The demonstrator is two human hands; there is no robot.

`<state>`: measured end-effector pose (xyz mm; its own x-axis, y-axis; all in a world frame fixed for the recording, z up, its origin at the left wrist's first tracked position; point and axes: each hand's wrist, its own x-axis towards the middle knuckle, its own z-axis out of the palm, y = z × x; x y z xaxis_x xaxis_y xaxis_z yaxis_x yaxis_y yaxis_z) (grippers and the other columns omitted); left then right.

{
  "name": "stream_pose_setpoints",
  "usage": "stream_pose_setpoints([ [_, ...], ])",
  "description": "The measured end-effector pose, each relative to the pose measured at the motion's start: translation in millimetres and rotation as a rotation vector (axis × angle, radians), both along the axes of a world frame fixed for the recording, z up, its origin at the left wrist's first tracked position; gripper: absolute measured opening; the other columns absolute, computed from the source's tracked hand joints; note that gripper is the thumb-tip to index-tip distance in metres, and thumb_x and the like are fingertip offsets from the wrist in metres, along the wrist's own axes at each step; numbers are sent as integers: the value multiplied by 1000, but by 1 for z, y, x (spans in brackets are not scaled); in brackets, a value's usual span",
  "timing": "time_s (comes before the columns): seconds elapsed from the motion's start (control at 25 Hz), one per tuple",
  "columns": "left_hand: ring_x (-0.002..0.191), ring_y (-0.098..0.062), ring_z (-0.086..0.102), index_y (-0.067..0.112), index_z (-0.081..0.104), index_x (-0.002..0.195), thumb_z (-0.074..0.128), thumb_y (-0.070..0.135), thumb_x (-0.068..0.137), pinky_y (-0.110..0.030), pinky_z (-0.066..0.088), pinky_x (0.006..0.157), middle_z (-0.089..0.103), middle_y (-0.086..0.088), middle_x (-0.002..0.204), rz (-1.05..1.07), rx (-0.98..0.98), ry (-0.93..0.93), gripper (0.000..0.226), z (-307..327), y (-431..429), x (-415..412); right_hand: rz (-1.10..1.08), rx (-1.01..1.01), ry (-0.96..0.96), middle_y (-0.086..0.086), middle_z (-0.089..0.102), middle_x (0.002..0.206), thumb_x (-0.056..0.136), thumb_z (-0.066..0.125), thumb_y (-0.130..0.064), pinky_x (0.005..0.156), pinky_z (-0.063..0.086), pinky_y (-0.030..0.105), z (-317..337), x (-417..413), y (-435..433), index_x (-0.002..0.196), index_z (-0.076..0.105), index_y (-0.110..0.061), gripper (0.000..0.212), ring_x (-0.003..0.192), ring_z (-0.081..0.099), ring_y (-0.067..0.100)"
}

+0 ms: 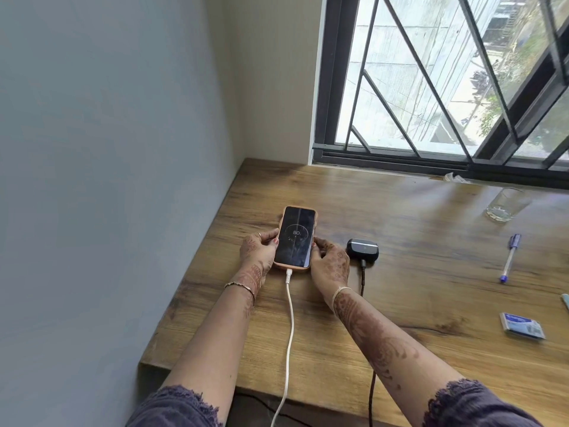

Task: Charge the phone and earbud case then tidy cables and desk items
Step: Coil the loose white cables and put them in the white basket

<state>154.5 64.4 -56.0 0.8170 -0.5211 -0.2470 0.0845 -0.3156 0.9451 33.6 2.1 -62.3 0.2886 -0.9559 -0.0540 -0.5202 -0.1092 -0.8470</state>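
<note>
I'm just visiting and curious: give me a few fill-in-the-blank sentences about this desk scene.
The left hand and right hand grip the ____ by its edges.
It displays the number ____.
Its cable is ____.
The case lies to its ____.
Answers: phone; 80; white; right.

A: What borders the wooden tabletop point(415, 303)?
B: A plain grey-blue wall point(107, 149) along its left edge, a cream wall point(271, 87) at the far left corner.
A: And the light?
B: Daylight through a dark-framed window point(400, 72) with slanted bars point(391, 113) above the far edge.
</note>
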Motion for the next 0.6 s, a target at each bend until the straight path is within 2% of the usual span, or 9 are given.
stream_pose_setpoints([
  [0.2,100,-16,66,13,73,104,64,7,85,-33,50,98,73,-5,106,-30,84,-79,22,8,1,0,1,16,-3,4,67,112,93,56,-25,99,46,29,1,0,-1,114,70,-23,26,108,60,19],
  [0.44,104,-15,65,16,72,107,62,8,86,-22,46,95,72,-5,109,-58,208,-168,24,9,0,0,12,27,10,7,61,115,94,55,-25,100,43,29,4,-2,0,117,68,-20,27,110,57,20],
  [0.6,106,-16,64,15,72,108,60,8,87,-20,45,95,72,-5,110,-55,202,-174,25,8,0,-1,36,8,50,7,56,115,95,54,-25,99,37,25,5,-3,-2,121,66,-19,29,112,53,20],
])
